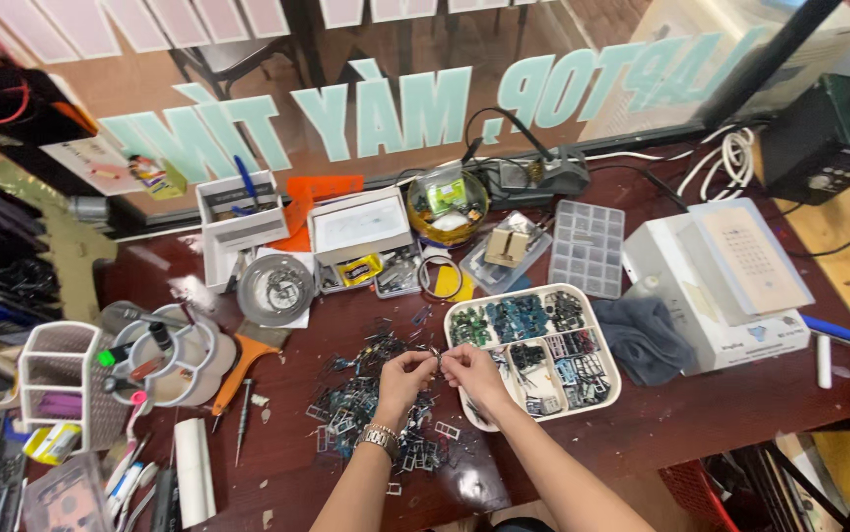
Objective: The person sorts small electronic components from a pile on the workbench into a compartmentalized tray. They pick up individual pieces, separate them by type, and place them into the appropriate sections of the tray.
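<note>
We work at a dark wooden table [701, 414] that carries everything below. Beyond the right hand, well to its outer side, stands a white box-shaped machine [716, 286] with a grey cloth [647, 340] lying against its near edge. Just beside the right hand [474, 374], touching its knuckle side as far as we can tell, sits a white compartment tray [533, 350] filled with sorted small dark and bluish parts. Under and ahead of the left hand [403, 377] spreads a loose pile of small metal parts [371, 404], thin frames and clips mixed together. The left wrist wears a metal watch [381, 437]. Our two hands meet above the near edge of that pile, fingertips pinched together on one small part [436, 361], held between them at the level of the thumbs; its exact shape is too small to tell. We judge this part to be very light, thin and stiff, likely stamped metal, so it should bend or spring away if squeezed across its flat face. Take hold by the outer edges with thumb and forefinger tips, using light pressure, and keep it low over the pile so that a dropped piece is not lost.
</note>
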